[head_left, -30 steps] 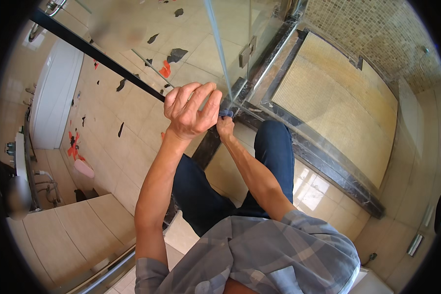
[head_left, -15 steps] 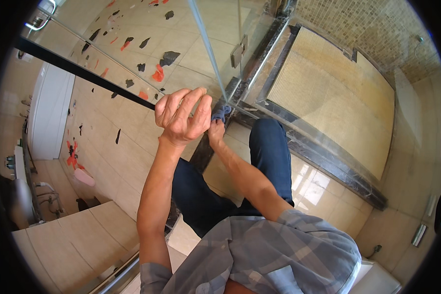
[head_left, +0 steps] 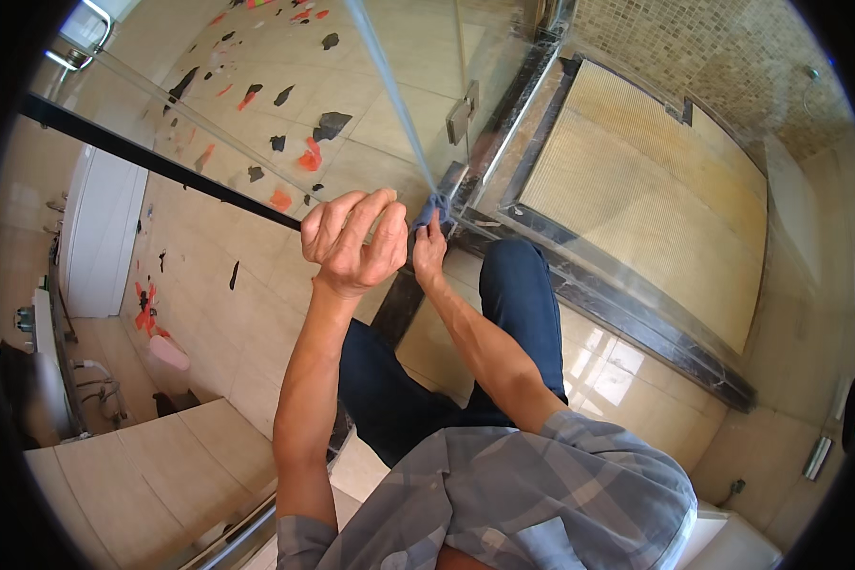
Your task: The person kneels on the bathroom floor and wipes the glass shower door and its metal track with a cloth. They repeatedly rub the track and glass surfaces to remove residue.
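My left hand [head_left: 356, 242] is raised, its fingers curled over the end of a black bar [head_left: 161, 168] along the edge of a glass door panel [head_left: 228, 142]. Lower down, my right hand [head_left: 429, 252] holds a bunched blue cloth [head_left: 434, 207]. That cloth lies against the dark stone sill [head_left: 397, 306], at the foot of the upright glass edge [head_left: 389, 85]. Part of the cloth is hidden by my right fingers.
Torn black and red scraps [head_left: 332, 125] litter the tiled floor beyond the glass. A metal hinge [head_left: 462, 112] joins the glass panels. At the right, dark stone borders a ribbed beige shower floor [head_left: 651, 190]. A pink slipper-shaped thing [head_left: 169, 352] lies at left.
My right hand and the blue cloth have shifted slightly right, and the fingers now point up along the cloth. My left hand stays at the bar's end.
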A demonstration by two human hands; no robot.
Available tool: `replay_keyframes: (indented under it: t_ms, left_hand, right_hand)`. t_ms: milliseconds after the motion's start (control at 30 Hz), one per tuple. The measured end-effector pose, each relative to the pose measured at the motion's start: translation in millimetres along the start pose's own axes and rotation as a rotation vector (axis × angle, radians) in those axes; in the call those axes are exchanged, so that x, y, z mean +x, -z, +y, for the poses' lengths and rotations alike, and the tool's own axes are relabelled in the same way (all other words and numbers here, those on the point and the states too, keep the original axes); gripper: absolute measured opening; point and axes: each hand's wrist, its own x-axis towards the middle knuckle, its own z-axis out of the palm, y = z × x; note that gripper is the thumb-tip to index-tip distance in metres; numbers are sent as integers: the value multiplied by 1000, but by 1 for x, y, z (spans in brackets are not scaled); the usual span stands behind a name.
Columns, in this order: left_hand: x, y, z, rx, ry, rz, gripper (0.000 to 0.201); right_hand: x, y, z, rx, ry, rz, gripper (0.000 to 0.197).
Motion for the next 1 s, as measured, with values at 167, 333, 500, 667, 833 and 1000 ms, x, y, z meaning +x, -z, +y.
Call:
replay_keyframes:
  t_ms: [167,333,500,667,833,1000]
  left_hand:
    - [-7,3,-2,5,0,-13,12]
    - [-6,3,-5,-101,-23,3,11]
    - [-1,13,-6,-325,12,55,17]
    - [-2,28,-4,-444,180,127,17]
    - [3,29,3,-456,234,150,17]
    - [-33,50,28,-514,548,233,17]
  right_hand:
    - [30,-2,24,-141,-414,-53,48]
    - [27,-11,9,-31,-282,18,52]
    - [7,4,-40,40,13,108,43]
    - [-26,32,-68,331,127,-74,24]
    - [-68,7,-66,358,93,-146,19]
    - [-49,1,-88,212,250,-46,18]
